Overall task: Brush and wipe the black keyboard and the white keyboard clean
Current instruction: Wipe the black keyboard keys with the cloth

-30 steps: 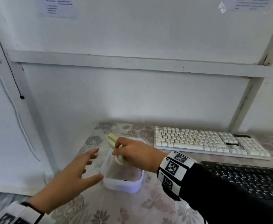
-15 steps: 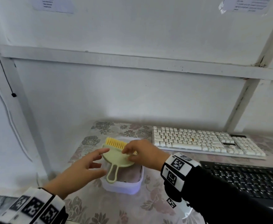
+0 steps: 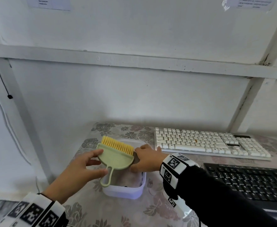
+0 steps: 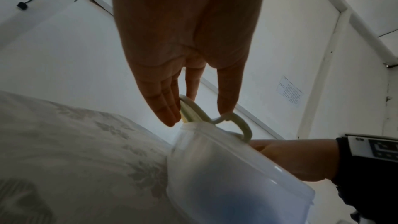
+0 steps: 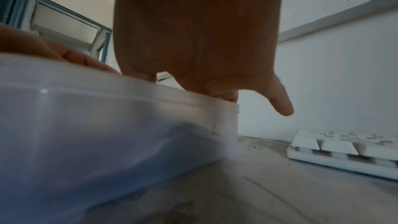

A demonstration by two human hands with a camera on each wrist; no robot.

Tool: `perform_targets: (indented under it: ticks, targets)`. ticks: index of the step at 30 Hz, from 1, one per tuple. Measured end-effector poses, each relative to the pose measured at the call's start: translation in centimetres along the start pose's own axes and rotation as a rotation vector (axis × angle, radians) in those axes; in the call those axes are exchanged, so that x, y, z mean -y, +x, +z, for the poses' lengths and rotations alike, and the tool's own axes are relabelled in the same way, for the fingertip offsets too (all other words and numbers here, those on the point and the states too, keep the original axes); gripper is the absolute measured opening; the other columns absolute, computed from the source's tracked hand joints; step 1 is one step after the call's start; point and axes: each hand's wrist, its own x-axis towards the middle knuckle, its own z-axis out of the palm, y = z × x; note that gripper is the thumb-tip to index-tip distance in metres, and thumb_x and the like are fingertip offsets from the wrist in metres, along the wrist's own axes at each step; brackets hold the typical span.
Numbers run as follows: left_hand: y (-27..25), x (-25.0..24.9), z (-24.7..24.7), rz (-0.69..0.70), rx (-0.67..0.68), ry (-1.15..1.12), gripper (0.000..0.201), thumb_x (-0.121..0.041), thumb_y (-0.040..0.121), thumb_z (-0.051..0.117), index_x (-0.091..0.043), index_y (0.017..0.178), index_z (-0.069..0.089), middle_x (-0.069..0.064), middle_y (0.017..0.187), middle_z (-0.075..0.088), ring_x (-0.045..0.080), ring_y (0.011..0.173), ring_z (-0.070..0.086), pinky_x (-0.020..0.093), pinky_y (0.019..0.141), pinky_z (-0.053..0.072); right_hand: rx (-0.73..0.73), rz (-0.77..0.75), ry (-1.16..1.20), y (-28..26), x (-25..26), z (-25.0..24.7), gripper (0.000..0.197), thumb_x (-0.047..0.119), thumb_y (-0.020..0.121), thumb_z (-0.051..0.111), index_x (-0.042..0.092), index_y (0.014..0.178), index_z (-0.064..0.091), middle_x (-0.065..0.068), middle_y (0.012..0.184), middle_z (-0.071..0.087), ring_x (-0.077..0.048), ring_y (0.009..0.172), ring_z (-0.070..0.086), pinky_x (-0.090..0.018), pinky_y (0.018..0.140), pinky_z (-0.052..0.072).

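So the little green brush (image 3: 116, 157) with yellow bristles is being pinched by the left hand (image 3: 78, 175), thumb at the handle neck and fingers along its far edge, right above the translucent tub (image 3: 126, 191). The right hand (image 3: 146, 161) is being dipped into that tub just beside the brush; whether anything's being gripped in there can't be told. The white keyboard (image 3: 208, 143) is lying just past the right hand, and the black keyboard (image 3: 252, 182) is sitting beside the right forearm.
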Motion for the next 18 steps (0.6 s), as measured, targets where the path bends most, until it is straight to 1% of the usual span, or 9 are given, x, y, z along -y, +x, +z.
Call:
perform_targets:
  ticks: [2, 6, 9, 11, 13, 15, 16, 17, 18]
  targets:
    - [0.0, 0.0, 0.0, 0.003, -0.002, 0.005, 0.066, -0.016, 0.072, 0.078, -0.024, 0.131, 0.05, -0.008, 0.115, 0.059, 0.0, 0.105, 0.056, 0.016, 0.075, 0.046, -0.016, -0.012, -0.026, 0.0, 0.3, 0.2, 0.058, 0.048, 0.084, 0.057, 0.011, 0.126, 0.041, -0.009, 0.134, 0.045, -0.023, 0.136, 0.022, -0.068, 0.108, 0.003]
    - [0.0, 0.0, 0.0, 0.001, -0.004, 0.015, 0.067, -0.016, 0.072, 0.078, -0.021, 0.131, 0.05, -0.008, 0.114, 0.059, 0.0, 0.103, 0.056, 0.015, 0.073, 0.047, -0.025, -0.004, -0.004, 0.4, 0.5, 0.3, 0.061, 0.044, 0.083, 0.061, 0.008, 0.127, 0.038, -0.01, 0.126, 0.051, -0.026, 0.131, 0.027, -0.071, 0.105, 0.008]
    - [0.0, 0.0, 0.0, -0.008, -0.003, 0.016, 0.066, -0.013, 0.072, 0.078, -0.019, 0.131, 0.05, -0.006, 0.112, 0.06, 0.001, 0.103, 0.056, 0.014, 0.071, 0.045, -0.02, 0.018, 0.036, 0.3, 0.6, -0.1, 0.062, 0.04, 0.085, 0.06, 0.008, 0.13, 0.035, -0.012, 0.127, 0.051, -0.028, 0.13, 0.029, -0.069, 0.105, 0.011]
    - [0.0, 0.1, -0.1, -0.019, 0.0, 0.011, 0.064, -0.012, 0.072, 0.078, -0.018, 0.13, 0.05, -0.005, 0.109, 0.06, 0.0, 0.103, 0.055, 0.012, 0.07, 0.043, -0.078, 0.056, 0.052, 0.3, 0.8, -0.6, 0.051, 0.037, 0.087, 0.057, 0.01, 0.127, 0.04, -0.01, 0.123, 0.052, -0.03, 0.126, 0.036, -0.065, 0.106, 0.016]
    - [-0.1, 0.1, -0.1, -0.026, 0.006, -0.001, 0.065, -0.01, 0.072, 0.079, -0.018, 0.129, 0.051, -0.004, 0.108, 0.061, -0.001, 0.102, 0.055, 0.013, 0.071, 0.043, -0.204, 0.109, 0.088, 0.3, 0.7, -1.2, 0.027, 0.027, 0.088, 0.052, 0.013, 0.11, 0.053, -0.008, 0.112, 0.054, -0.029, 0.119, 0.044, -0.058, 0.106, 0.025]
    - [0.0, 0.1, -0.1, -0.024, 0.01, 0.0, 0.067, -0.011, 0.071, 0.08, -0.018, 0.13, 0.051, -0.004, 0.108, 0.061, -0.001, 0.103, 0.055, 0.015, 0.074, 0.044, -0.324, 0.09, 0.203, 0.3, 0.2, -1.9, 0.009, 0.017, 0.085, 0.05, 0.012, 0.088, 0.056, -0.011, 0.104, 0.057, -0.029, 0.108, 0.052, -0.045, 0.094, 0.043]
    - [0.0, 0.1, 0.0, -0.02, 0.014, 0.012, 0.067, -0.012, 0.07, 0.081, -0.019, 0.13, 0.051, -0.005, 0.108, 0.061, -0.001, 0.103, 0.055, 0.015, 0.075, 0.044, -0.361, 0.059, 0.263, 0.3, -0.1, -2.4, 0.008, 0.014, 0.083, 0.048, 0.009, 0.08, 0.054, -0.014, 0.096, 0.058, -0.028, 0.102, 0.055, -0.035, 0.08, 0.047]
    - [0.1, -0.1, 0.1, -0.012, 0.016, 0.025, 0.068, -0.013, 0.07, 0.081, -0.021, 0.13, 0.051, -0.006, 0.108, 0.061, -0.001, 0.104, 0.055, 0.015, 0.077, 0.044, -0.383, 0.032, 0.298, 0.0, -0.4, -2.8, 0.011, 0.01, 0.083, 0.047, 0.006, 0.073, 0.051, -0.014, 0.086, 0.056, -0.027, 0.097, 0.055, -0.028, 0.066, 0.042]
    - [0.2, -0.2, 0.2, -0.002, 0.019, 0.036, 0.068, -0.015, 0.07, 0.08, -0.022, 0.131, 0.05, -0.007, 0.109, 0.06, -0.002, 0.104, 0.055, 0.016, 0.078, 0.044, -0.391, 0.017, 0.311, -0.4, -0.6, -3.2, 0.017, 0.008, 0.084, 0.046, 0.006, 0.067, 0.046, -0.011, 0.076, 0.051, -0.025, 0.092, 0.05, -0.028, 0.061, 0.031]
